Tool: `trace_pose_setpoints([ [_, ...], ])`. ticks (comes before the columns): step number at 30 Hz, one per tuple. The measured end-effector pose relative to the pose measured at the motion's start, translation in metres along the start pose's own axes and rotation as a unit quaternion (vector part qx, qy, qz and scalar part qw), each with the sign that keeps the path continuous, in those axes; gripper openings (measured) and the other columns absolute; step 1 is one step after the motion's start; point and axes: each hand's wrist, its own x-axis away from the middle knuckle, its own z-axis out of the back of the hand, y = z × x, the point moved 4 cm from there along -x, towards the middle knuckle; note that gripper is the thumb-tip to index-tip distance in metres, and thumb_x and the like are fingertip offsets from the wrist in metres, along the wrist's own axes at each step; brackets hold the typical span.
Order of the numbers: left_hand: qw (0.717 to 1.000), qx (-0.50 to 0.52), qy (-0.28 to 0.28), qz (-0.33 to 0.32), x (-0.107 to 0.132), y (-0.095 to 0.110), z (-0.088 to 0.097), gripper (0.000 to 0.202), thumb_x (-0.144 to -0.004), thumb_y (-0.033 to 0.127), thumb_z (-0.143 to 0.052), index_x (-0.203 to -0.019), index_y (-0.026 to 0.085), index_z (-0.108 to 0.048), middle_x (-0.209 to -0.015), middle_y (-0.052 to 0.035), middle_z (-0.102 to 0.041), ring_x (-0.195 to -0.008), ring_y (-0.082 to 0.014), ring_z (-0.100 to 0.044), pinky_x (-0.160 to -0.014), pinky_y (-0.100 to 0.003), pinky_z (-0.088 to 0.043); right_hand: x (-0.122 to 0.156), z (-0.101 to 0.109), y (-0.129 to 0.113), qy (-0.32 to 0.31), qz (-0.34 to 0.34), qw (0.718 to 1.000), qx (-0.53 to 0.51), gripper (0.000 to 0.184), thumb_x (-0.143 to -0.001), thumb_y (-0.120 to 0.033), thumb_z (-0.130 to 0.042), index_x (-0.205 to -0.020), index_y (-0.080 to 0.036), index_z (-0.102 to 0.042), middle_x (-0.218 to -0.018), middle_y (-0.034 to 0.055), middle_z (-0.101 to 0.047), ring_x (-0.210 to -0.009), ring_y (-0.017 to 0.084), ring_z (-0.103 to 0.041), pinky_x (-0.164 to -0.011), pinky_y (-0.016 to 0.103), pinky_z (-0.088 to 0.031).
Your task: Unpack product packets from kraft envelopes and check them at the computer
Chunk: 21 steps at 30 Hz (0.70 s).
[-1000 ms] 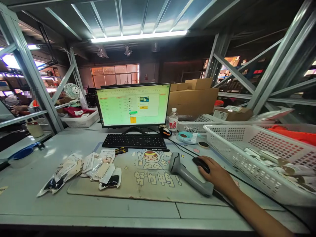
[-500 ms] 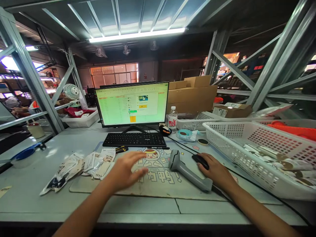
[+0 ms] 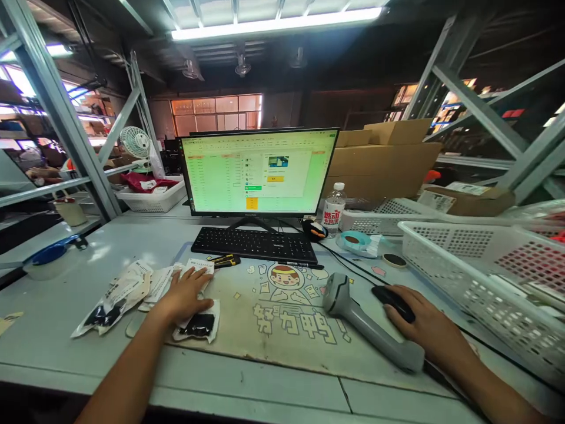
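Black mouse lies on the mat, right of the grey scanner; right hand: grip curled over mouse. Left hand: grip spread over plastic packets.

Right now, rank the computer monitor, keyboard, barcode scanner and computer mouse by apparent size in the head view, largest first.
1. Computer monitor
2. Keyboard and barcode scanner: too close to rank; scanner nearer the camera
3. Computer mouse, partly under right hand
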Motion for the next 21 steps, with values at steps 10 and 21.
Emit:
trace_pose_setpoints([
  [10, 0.999, 0.013, 0.044, 0.023, -0.008, -0.017, -0.004, 0.066, -0.093, 0.041, -0.060, -0.157, 0.028, -0.050, -0.170, -0.0067, -0.034, -0.160, -0.0384, -0.023, -0.129, -0.065, -0.011, 0.004, 0.003, -0.003, -0.025, -0.011, 1.000, 0.008, 0.053, -0.091, -0.059, -0.046, -0.128, -0.029, -0.069, -0.140, 0.0097, -0.067, -0.118, 0.031, -0.070, -0.100, 0.047, -0.058],
  [21, 0.996, 0.019, 0.085, 0.024, -0.011, -0.015, -0.004, 0.058, -0.100, 0.051, -0.052, -0.150, 0.023, -0.058, -0.166, -0.0069, -0.044, -0.157, -0.0389, -0.030, -0.129, -0.060, -0.020, 0.004, 0.007, -0.010, -0.022, -0.007, 1.000, 0.002, 0.055, -0.091, -0.060, -0.043, -0.128, -0.028, -0.068, -0.139, 0.0098, -0.067, -0.117, 0.032, -0.070, -0.097, 0.048, -0.059],
])
